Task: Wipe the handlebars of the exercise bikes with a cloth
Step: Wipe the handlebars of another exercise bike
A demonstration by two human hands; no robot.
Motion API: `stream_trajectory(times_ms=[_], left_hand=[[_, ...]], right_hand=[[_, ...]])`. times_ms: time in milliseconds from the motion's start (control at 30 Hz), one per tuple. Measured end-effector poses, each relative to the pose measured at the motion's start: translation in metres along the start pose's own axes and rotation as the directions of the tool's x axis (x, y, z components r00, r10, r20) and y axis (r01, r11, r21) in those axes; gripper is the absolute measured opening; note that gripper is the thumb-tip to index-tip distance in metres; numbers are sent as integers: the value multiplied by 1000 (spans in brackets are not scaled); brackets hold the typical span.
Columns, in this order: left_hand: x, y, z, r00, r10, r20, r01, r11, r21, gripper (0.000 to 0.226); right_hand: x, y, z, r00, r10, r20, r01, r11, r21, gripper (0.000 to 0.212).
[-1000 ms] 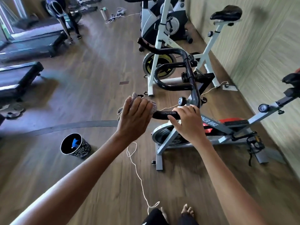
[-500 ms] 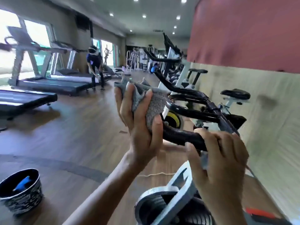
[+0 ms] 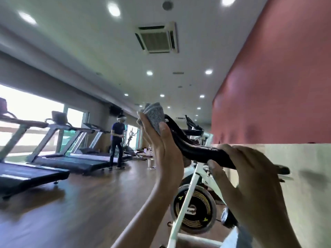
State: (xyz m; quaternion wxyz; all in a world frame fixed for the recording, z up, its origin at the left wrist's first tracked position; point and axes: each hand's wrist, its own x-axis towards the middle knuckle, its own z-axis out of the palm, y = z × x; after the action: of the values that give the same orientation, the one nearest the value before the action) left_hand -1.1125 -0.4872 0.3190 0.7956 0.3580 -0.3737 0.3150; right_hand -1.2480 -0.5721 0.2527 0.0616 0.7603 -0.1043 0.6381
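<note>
Cloth [image 3: 155, 116]: grey, speckled, bunched; wrapped over the upturned far tip of the handlebar, held there.
Handlebar [image 3: 200, 153]: black, padded, curved; runs from the cloth-covered tip down and right to a gripped near section. Mounted on a white bike [image 3: 188, 199] with a black-and-yellow flywheel.

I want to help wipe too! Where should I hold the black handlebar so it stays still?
Probably hold the handlebar on its flat, level stretch, coming from above like the right hand does, fingers curled over the top. That leaves the upward-curving end free, where the left hand presses the cloth.
</note>
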Motion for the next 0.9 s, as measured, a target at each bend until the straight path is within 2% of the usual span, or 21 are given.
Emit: stream_trajectory(times_ms=[33,100,233,367,400,533,600,767,833,900], left_hand=[[5,-4,-2,1000,9,-13,-9,1000,21,59],[3,-8,-4,999,30,-18,-28,995,99,58],[-21,-9,0,975,198,105,-216,954,208,58],[9,-8,0,995,97,-30,-93,989,117,56],[4,-7,2,995,98,-27,-95,990,100,56],[-32,-27,3,937,314,152,-338,925,173,59],[-20,-35,1,936,313,163,-342,917,206,59],[1,-34,3,947,312,69,-320,933,166,58],[-10,-37,5,935,336,116,-352,919,179,56],[-18,-46,2,875,436,209,-479,841,250,55]], right_hand=[[17,-20,-1,1000,2,-21,-1,996,95,52],[34,-22,-2,1000,-27,-17,27,998,54,52],[27,-14,3,1000,-14,-3,14,996,93,52],[28,-13,4,999,-26,-29,29,993,110,50],[27,-14,3,998,-39,-45,44,992,116,49],[32,-5,4,995,-66,-73,77,984,160,41],[35,5,7,995,-63,-76,75,984,159,39],[31,17,22,990,28,-136,7,968,250,41],[29,14,25,987,58,-150,-23,974,224,42],[29,12,25,985,71,-154,-37,977,211,44]])
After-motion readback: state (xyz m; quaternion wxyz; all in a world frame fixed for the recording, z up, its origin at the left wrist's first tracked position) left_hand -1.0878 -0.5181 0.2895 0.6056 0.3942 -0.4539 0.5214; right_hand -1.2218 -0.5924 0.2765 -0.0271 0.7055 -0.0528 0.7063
